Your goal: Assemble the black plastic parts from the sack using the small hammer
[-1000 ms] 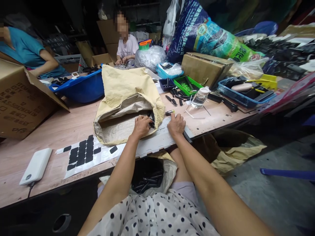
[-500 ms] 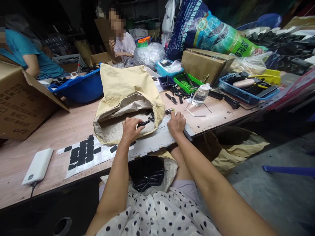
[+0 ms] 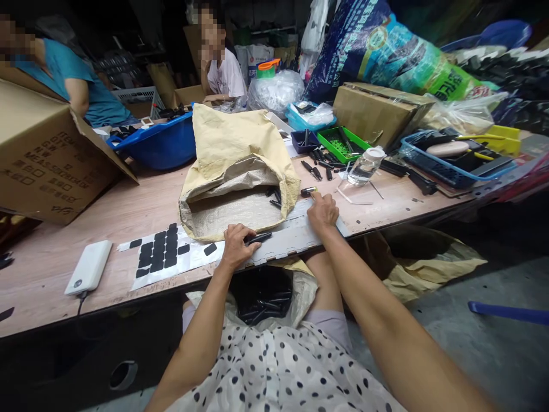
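My left hand (image 3: pixel 235 246) is closed on a slim black stick-shaped part (image 3: pixel 258 237), held just above the grey flat strip (image 3: pixel 291 237) at the table's front edge. My right hand (image 3: pixel 322 210) rests on the right end of that strip, fingers curled, index finger stretched toward a small black-and-yellow piece (image 3: pixel 307 191). A tan woven sack (image 3: pixel 240 166) lies open on its side behind the hands, with more black parts (image 3: pixel 274 195) in its mouth. A second sack of black parts (image 3: pixel 261 297) sits between my knees under the table.
A white sheet of black pads (image 3: pixel 160 257) and a white power bank (image 3: pixel 88 267) lie to the left. A cardboard box (image 3: pixel 47 160), blue basin (image 3: pixel 158 146), green tray (image 3: pixel 341 143), clear bottle (image 3: pixel 364 166) and blue basket (image 3: pixel 454 160) crowd the table. Two other people sit at the far side.
My left hand drew out of the sack's mouth with a black part and moved back to the front edge over the strip. My right hand stayed on the strip.
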A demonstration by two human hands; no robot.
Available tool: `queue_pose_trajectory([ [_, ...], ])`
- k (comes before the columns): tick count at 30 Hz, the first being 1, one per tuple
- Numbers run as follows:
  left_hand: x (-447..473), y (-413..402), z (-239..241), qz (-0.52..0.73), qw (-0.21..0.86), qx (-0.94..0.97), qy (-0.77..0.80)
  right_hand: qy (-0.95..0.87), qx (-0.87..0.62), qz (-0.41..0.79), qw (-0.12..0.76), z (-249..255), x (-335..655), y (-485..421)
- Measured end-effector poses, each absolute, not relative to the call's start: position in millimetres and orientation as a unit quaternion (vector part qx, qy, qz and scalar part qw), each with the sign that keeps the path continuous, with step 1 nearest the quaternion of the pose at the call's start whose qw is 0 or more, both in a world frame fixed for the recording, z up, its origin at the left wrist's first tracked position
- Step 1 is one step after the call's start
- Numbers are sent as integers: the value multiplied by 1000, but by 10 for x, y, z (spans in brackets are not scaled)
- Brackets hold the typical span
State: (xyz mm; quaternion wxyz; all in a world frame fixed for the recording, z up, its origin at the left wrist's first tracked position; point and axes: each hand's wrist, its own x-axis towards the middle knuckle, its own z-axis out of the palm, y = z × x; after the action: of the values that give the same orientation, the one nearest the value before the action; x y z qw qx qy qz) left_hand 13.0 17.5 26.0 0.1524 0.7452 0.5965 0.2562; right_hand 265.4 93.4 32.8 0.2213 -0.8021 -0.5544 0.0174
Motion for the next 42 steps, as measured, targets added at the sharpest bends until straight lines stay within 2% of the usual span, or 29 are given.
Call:
queue_pose_trajectory([
  [3,144,178,259,250,166,741,601,-518,-786,38,336,413,2670,743],
  [6,151,179,254,249,176,742,597,-543,-705,80,450,484,2535,396],
  [9,145,181,246,251,181,741,596,-620,-593,160,488,499,2271,37],
  [14,121,212,216,245,182,745,593,-699,-517,190,456,419,1894,-287],
  [22,165,216,242,244,189,737,601,-749,-560,135,326,331,1857,-336],
  [32,185,197,246,255,191,729,605,-729,-576,132,344,338,1980,-299],
  [37,201,158,285,246,175,747,592,-637,-684,50,352,566,2385,213],
  [42,187,188,263,232,178,753,589,-525,-816,47,236,628,2722,915],
])
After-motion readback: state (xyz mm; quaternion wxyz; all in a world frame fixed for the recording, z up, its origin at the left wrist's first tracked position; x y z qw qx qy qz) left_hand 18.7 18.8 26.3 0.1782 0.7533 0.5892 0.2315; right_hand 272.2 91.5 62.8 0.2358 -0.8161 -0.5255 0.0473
